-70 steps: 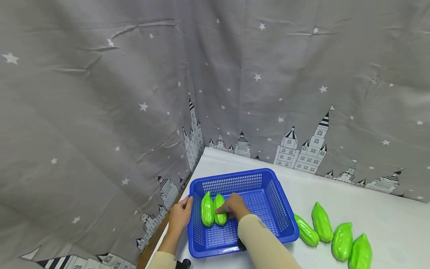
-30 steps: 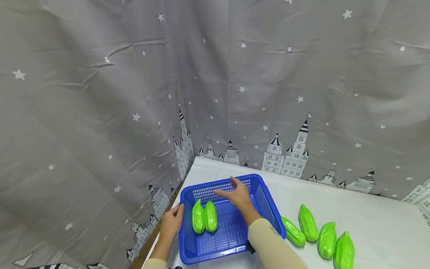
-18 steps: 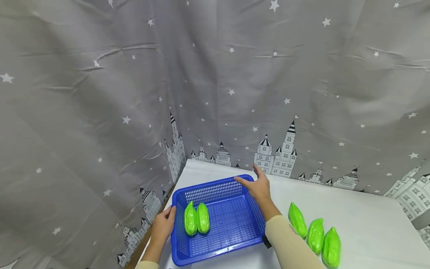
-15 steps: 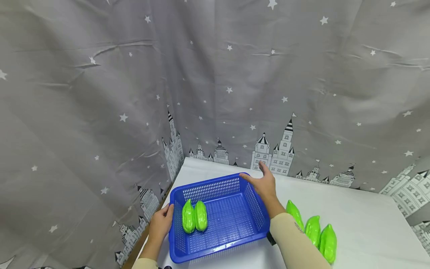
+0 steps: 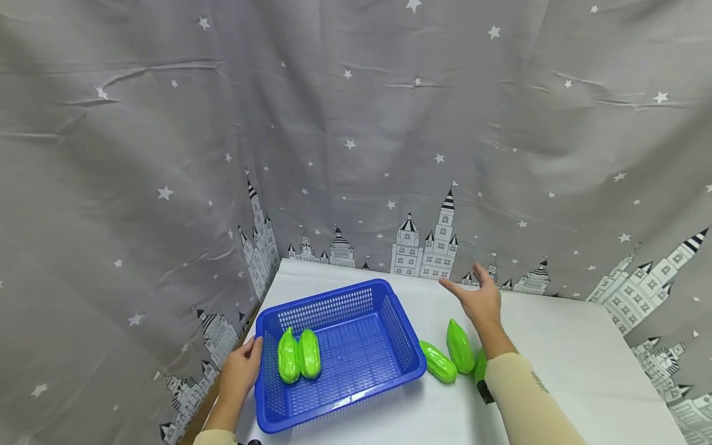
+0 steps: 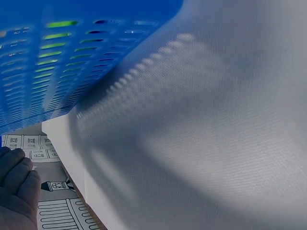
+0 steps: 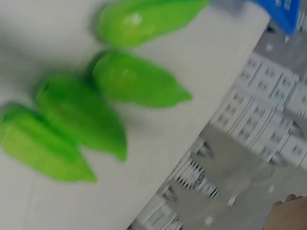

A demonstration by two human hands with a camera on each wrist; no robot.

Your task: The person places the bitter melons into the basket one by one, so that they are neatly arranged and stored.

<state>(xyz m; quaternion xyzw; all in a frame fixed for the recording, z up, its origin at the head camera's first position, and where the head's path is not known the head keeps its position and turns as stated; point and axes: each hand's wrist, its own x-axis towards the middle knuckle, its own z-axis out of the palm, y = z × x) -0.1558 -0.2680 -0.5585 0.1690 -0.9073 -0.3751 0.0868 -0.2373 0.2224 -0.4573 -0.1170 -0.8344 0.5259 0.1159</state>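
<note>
One blue basket (image 5: 356, 355), one desk (image 5: 601, 364), two hands (image 5: 240, 369); six green vegetables (image 5: 309, 354) in all — two inside the basket, four on the desk — all four showing from the right wrist.

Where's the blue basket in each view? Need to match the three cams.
Head: lower part, left of centre, the whole blue basket.
Left wrist: upper left, its slotted wall, cut off by the frame.
Right wrist: top right, only a small piece.
Shared landmark: gray castle-print curtain, behind the table in head, bottom left in left wrist, right side in right wrist.
</note>
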